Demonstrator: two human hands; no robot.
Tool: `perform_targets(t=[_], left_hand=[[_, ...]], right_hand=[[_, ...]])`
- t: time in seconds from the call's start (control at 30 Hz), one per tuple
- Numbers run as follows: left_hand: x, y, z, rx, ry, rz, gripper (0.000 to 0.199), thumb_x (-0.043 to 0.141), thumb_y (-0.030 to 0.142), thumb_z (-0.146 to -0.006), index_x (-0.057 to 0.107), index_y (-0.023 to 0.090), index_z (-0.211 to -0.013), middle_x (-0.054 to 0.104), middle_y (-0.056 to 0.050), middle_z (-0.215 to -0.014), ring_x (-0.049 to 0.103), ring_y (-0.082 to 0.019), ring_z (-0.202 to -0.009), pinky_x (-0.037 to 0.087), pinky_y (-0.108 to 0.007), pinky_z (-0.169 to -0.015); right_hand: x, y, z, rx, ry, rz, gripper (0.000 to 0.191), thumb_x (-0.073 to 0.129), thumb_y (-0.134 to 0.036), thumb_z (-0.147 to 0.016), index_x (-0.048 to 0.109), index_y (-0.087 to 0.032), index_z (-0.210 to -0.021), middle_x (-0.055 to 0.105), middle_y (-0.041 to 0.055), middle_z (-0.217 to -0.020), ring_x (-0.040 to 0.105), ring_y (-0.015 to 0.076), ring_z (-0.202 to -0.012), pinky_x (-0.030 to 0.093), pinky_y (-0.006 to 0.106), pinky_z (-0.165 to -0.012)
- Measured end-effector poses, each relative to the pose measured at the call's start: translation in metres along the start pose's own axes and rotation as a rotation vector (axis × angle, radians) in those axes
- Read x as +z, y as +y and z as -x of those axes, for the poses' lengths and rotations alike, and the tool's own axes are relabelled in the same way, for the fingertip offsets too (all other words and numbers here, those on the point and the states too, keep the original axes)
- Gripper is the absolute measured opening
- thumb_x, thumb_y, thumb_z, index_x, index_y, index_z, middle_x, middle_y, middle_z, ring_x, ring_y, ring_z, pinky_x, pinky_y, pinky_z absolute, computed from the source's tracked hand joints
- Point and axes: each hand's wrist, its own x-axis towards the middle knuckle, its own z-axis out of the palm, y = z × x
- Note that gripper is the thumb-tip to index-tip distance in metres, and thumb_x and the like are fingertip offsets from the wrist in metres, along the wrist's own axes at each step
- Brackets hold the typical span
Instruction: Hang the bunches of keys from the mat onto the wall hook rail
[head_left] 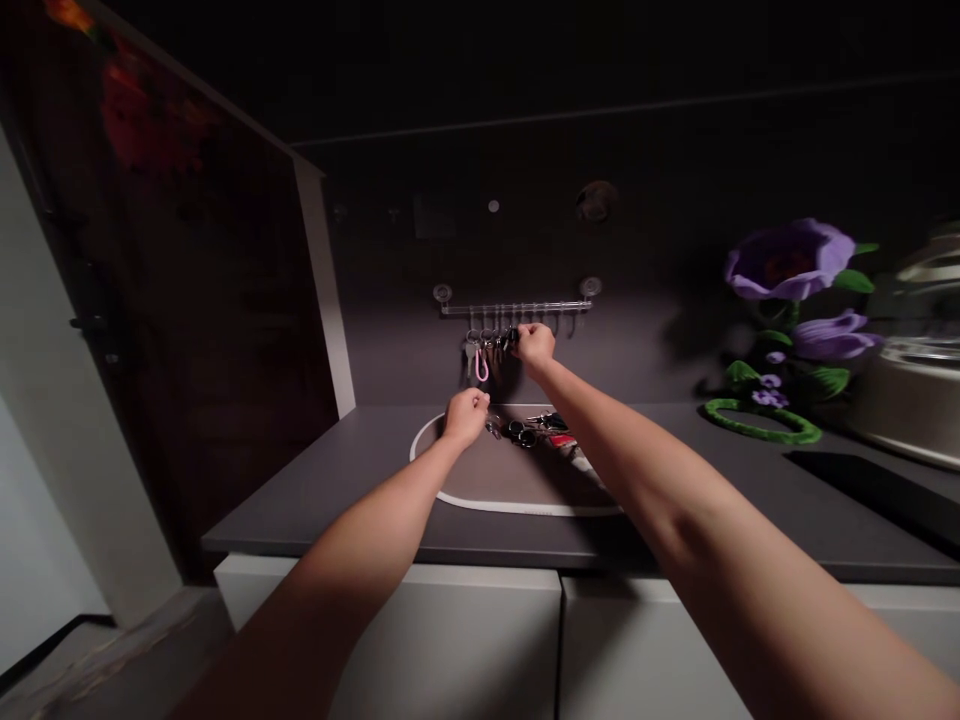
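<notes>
A clear rail (517, 308) with hooks is fixed to the dark wall by two round mounts. Keys (470, 355) and a pink loop (481, 367) hang from its left part. My right hand (535, 345) is raised at the hooks, its fingers pinched by a small dark item that I cannot make out. Lower and to the left, my left hand (466, 413) is closed above the mat, near a small metal item (493, 428). On the oval mat (480, 480) with a pale rim lie more keys (523, 432) and a red item (561, 440), partly behind my right forearm.
Purple plush flowers (791, 262) with a green ring base (761, 422) stand on the counter (322, 490) at the right. Beyond them are a glass-topped container (919, 390) and a flat black object (877, 490). A dark door (187, 330) is at the left.
</notes>
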Motion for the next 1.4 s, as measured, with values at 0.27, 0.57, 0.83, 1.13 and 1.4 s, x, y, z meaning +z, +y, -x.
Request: perform_targets(t=[0.27, 0.57, 0.83, 1.13, 1.4], left_hand=[[-0.001, 0.000, 0.000, -0.025, -0.002, 0.052, 0.021, 0.046, 0.023, -0.075, 0.055, 0.015, -0.059, 0.057, 0.000, -0.055, 0.049, -0.010, -0.054, 0.036, -0.021, -0.057], [0.007, -0.015, -0.005, -0.011, -0.005, 0.092, 0.015, 0.047, 0.020, -0.074, 0.057, 0.015, -0.065, 0.058, 0.000, -0.059, 0.050, -0.010, -0.056, 0.037, -0.021, -0.058], [0.012, -0.023, -0.008, -0.027, -0.014, 0.168, 0.011, 0.047, 0.017, -0.072, 0.058, 0.014, -0.070, 0.055, 0.001, -0.060, 0.048, -0.009, -0.054, 0.038, -0.020, -0.057], [0.010, -0.024, -0.006, -0.056, 0.001, 0.205, 0.010, 0.050, 0.016, -0.071, 0.059, 0.014, -0.072, 0.055, 0.001, -0.062, 0.051, -0.010, -0.059, 0.041, -0.021, -0.061], [0.006, -0.019, -0.003, -0.071, -0.042, 0.212, 0.010, 0.053, 0.014, -0.072, 0.062, 0.013, -0.076, 0.060, -0.002, -0.067, 0.055, -0.011, -0.067, 0.043, -0.024, -0.069]], right_hand=[[-0.005, -0.005, 0.015, 0.194, 0.047, -0.137, 0.019, 0.048, -0.026, -0.079, 0.062, -0.013, -0.081, 0.062, 0.0051, -0.072, 0.058, 0.0115, -0.061, 0.051, 0.026, -0.066], [-0.014, -0.013, 0.025, 0.232, -0.015, -0.151, 0.016, 0.047, -0.024, -0.079, 0.060, -0.015, -0.081, 0.059, 0.0027, -0.073, 0.053, 0.0084, -0.057, 0.050, 0.021, -0.055], [-0.027, -0.022, 0.037, 0.291, -0.136, -0.225, 0.010, 0.046, -0.018, -0.079, 0.056, -0.014, -0.080, 0.053, 0.0003, -0.069, 0.050, 0.0067, -0.055, 0.050, 0.023, -0.054], [-0.049, -0.038, 0.062, 0.325, -0.192, -0.156, 0.009, 0.050, -0.012, -0.075, 0.057, -0.013, -0.081, 0.057, 0.0022, -0.072, 0.049, 0.0056, -0.052, 0.049, 0.023, -0.056], [-0.058, -0.017, 0.101, 0.186, -0.282, -0.085, 0.017, 0.053, -0.015, -0.074, 0.059, -0.012, -0.090, 0.065, 0.0059, -0.085, 0.059, 0.0093, -0.071, 0.048, 0.025, -0.073]])
